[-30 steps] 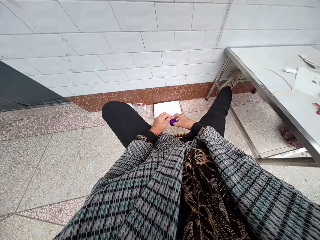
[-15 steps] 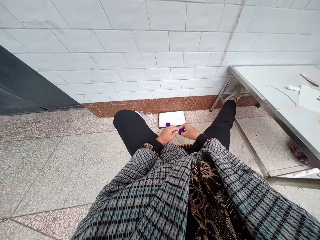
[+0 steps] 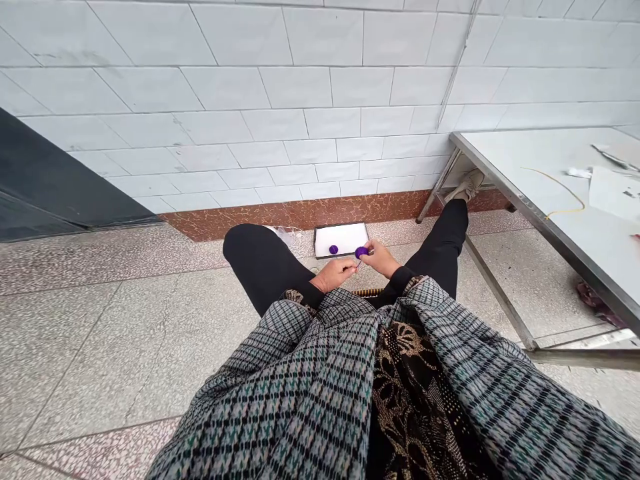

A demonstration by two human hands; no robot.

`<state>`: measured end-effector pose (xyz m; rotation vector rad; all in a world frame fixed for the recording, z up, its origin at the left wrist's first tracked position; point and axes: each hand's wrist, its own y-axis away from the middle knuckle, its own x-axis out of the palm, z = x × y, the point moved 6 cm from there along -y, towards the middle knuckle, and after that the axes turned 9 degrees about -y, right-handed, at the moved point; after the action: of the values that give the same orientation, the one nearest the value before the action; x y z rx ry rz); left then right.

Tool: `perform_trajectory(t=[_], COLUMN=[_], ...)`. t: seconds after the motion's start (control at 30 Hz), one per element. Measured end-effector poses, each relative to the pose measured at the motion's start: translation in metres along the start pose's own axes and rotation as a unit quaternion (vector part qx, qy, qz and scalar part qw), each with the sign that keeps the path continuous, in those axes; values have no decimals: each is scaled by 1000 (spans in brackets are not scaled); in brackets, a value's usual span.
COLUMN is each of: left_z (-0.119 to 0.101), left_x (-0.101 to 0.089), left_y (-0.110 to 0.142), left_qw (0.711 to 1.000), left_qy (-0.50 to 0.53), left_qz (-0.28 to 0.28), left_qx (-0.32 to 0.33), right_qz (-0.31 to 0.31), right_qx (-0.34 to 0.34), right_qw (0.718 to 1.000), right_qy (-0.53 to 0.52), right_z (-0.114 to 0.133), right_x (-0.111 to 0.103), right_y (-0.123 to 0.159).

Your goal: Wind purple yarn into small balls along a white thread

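My right hand (image 3: 382, 259) is closed with its fingertips around a small round purple piece (image 3: 361, 252) that looks soft, like a ball of yarn. From its underside a thin dark strand (image 3: 359, 264) runs down to my left hand (image 3: 336, 274), which pinches the strand's lower end. Both hands hang between my knees, a short way apart. Beyond them on the floor sits a white shallow tray (image 3: 345, 235) with a black rim. A second round purple piece (image 3: 333, 249) lies near the tray's front edge.
A metal-edged table (image 3: 543, 150) stands at right, with a yellow strand (image 3: 575, 200), tweezers-like tool (image 3: 614, 159) and papers on it. White cables (image 3: 300, 243) lie left of the tray. The tiled wall (image 3: 295, 87) rises ahead; a dark panel (image 3: 55, 190) is at left.
My right hand has lifted and turned the purple piece slightly away from my left hand, so the thin strand between them now shows. The view has shifted slightly.
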<state>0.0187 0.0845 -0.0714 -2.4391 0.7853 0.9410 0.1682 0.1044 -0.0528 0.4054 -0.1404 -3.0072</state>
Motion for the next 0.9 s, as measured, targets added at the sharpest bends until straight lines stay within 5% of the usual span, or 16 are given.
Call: perform_trajectory(t=[0.13, 0.23, 0.33, 0.43, 0.5, 0.63, 0.77, 0.9], left_z=[4, 14, 18, 7, -3, -9, -5, 9], left_x=[-14, -23, -20, -6, -1, -8, -13, -19], left_y=[1, 1, 1, 0, 2, 5, 5, 2], left_qw=[997, 991, 990, 999, 998, 996, 995, 993], left_qy=[-25, -28, -26, -31, -47, -77, -80, -66], left_qz=[-69, -124, -122, -28, 17, -10, -48, -100], left_qx=[-6, -34, -60, -10, 28, 30, 27, -11], right_qz=[109, 196, 170, 88, 32, -29, 59, 190], right_qx=[29, 78, 64, 36, 43, 34, 2, 52], right_qw=[990, 974, 937, 928, 946, 992, 995, 980], right_qy=[81, -82, -298, -361, -321, -119, 77, 21], right_z=[-2, 2, 14, 15, 9, 0, 1, 1], right_x=[17, 29, 25, 14, 8, 1, 13, 28], right_y=[9, 18, 17, 10, 6, 2, 6, 17])
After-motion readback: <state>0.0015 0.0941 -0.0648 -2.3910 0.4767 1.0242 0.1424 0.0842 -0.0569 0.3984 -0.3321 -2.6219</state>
